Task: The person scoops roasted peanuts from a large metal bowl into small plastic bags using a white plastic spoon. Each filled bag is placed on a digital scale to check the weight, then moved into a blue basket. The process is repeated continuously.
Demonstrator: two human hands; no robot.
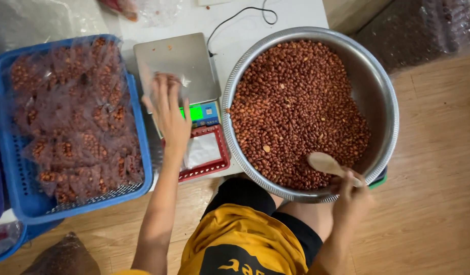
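The right hand (pixel 353 199), fingers closed round a pale wooden spoon (pixel 327 165) whose long axis points to ten o'clock into the big steel bowl of red-brown peanuts (pixel 296 112), is nearer them than the left hand (pixel 168 109), spread flat and holding nothing on the grey digital scale (pixel 179 61).

A: The head view is bright and even, with soft indoor light from overhead; shadows under the metal bowl (pixel 382 81) are faint.

B: Glare sits on the bowl's rim and the clear plastic over the blue basket (pixel 143 168). The left hand (pixel 168 109) looks slightly motion-blurred, and edges bend a little.
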